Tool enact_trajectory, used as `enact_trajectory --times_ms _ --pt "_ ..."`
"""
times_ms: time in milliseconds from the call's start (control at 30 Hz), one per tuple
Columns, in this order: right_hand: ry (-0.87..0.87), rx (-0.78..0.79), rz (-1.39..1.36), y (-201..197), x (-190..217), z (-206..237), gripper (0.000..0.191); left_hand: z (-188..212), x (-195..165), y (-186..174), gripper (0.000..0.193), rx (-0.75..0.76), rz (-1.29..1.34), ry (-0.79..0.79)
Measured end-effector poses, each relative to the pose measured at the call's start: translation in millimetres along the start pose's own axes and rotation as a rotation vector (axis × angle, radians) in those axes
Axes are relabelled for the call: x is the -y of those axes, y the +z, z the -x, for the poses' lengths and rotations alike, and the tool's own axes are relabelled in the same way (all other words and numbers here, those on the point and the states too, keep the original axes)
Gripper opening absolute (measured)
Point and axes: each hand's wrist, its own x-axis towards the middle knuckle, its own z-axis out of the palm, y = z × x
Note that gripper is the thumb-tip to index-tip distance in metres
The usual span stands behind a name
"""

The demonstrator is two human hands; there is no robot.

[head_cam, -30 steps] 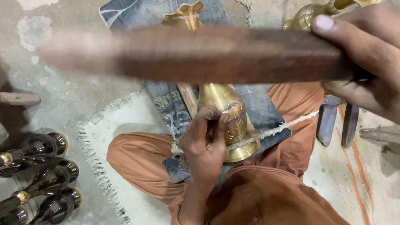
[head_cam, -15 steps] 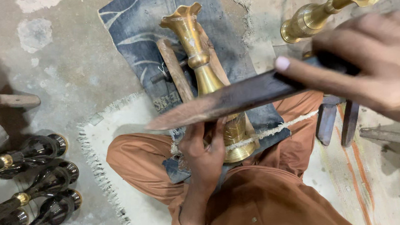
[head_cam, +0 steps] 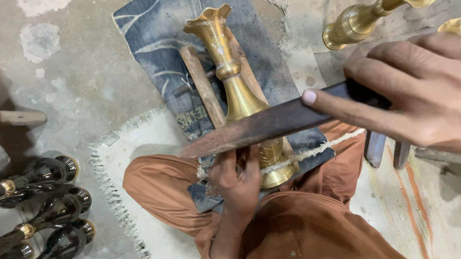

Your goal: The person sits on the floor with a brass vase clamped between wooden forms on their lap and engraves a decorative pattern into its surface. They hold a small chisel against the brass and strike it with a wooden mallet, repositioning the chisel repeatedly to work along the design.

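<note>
Two hands at work: my left hand (head_cam: 239,180) grips the brass vase (head_cam: 238,92) base, my right hand (head_cam: 422,93) fingers wrap a dark file (head_cam: 274,124) above it.

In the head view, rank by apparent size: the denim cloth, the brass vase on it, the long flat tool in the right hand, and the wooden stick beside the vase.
1. denim cloth
2. flat tool, though it is nearer the camera, so its rank over the vase is unsure
3. brass vase
4. wooden stick
</note>
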Motion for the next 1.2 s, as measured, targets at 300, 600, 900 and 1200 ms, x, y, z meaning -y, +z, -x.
enact_trajectory --times_ms 300,600,900,1200 --pt "0.144 0.064 -0.114 -2 11 10 0.078 -15 -4 -8 0.027 0.003 0.282 -0.315" --pt "0.818 -0.289 -0.534 60 79 84 0.063 -76 51 -36 0.016 0.098 0.615 -0.387" --pt "1.247 -0.444 -0.768 109 166 107 0.053 -108 93 11 0.025 0.413 0.566 -0.355" --pt "1.384 -0.534 -0.902 128 178 119 0.059 -118 107 21 0.030 0.365 0.602 -0.389"
